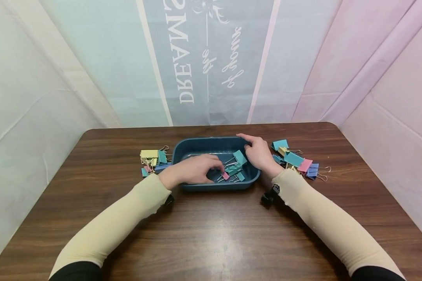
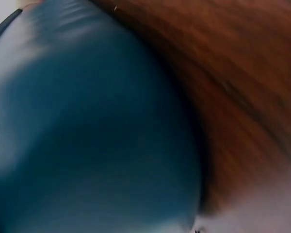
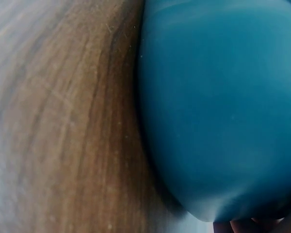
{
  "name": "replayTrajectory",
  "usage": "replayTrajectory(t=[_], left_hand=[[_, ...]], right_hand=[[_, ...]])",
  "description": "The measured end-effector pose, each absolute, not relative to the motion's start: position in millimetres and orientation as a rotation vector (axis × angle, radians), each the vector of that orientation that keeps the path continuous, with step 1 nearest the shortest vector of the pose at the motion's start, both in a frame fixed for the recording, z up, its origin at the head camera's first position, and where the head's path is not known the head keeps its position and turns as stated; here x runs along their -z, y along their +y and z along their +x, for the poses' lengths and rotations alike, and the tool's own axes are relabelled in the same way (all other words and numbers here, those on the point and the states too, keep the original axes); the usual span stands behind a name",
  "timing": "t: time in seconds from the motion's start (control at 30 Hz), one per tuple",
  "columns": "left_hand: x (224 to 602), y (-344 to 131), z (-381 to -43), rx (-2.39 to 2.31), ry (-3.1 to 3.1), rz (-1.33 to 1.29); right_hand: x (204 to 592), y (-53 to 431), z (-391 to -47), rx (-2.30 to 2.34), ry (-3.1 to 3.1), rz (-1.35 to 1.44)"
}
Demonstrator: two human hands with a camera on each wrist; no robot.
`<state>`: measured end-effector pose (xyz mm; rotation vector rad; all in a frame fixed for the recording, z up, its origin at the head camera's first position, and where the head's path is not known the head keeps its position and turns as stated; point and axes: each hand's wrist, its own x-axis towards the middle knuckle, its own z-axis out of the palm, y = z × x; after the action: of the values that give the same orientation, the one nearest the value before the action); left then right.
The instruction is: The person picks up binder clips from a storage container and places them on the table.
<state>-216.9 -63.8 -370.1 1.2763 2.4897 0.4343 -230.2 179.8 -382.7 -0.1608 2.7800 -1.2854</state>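
Note:
A dark blue plastic basin (image 1: 211, 186) stands on the table, with several teal binder clips (image 1: 240, 157) and one pink binder clip (image 1: 225, 175) at its right side. My left hand (image 1: 198, 168) reaches over the near left rim into the basin. Its fingertips are at the pink clip, with thumb and fingers apart. My right hand (image 1: 259, 154) grips the basin's right end, thumb inside and index finger along the far rim. The left wrist view is mostly filled by the blurred basin wall (image 2: 102, 121); the right wrist view shows its outer side (image 3: 223, 111).
To the left of the basin lies a pile of yellow, teal, pink and blue binder clips (image 1: 149, 154). Another pile of mixed binder clips (image 1: 293, 159) lies to the right, beyond my right wrist. The wooden table (image 1: 218, 234) ends at a curtain (image 1: 211, 113) behind.

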Motion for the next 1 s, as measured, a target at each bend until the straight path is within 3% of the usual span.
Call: replayTrajectory(t=[0.47,1.0], left_hand=[[379.4,-53.1,-220.8,-0.442,2.534,1.317],[380.0,-57.2,-222.0,-0.501,2.575,1.152]], right_hand=[[383.2,180.0,-231.4,1.278,2.775,-0.167],[384.5,180.9,-232.3,1.297,2.776,-0.186]])
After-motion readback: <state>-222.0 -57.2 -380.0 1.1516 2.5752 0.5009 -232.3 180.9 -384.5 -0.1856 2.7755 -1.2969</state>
